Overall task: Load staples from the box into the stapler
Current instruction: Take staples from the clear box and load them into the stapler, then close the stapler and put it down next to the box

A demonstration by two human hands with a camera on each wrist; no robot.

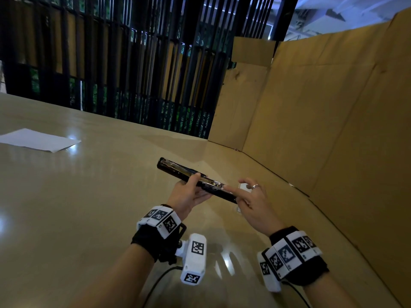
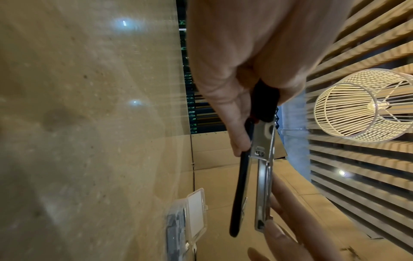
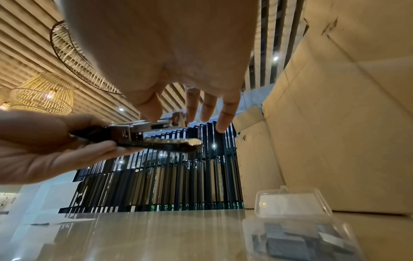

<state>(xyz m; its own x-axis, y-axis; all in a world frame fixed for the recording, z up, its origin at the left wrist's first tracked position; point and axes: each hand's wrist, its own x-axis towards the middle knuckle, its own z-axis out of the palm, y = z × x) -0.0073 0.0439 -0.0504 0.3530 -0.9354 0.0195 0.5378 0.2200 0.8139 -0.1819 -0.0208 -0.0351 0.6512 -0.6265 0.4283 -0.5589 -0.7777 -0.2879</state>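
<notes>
Between the two hands, above the table (image 1: 93,196), the opened stapler (image 1: 195,181) is gripped by the left hand (image 1: 189,196), its fingers curled around the body. The right hand (image 1: 249,203), fingers extended and empty, touches the metal magazine (image 2: 263,185) at its near end. Just below the right hand sits the open plastic staple box (image 3: 290,203). Loading looks underway; next comes seating or fetching a strip.

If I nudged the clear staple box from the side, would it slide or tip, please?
The box would probably slide: it lies low on a glossy table. Its raised lid may flap. It looks light, so it might skid.
</notes>
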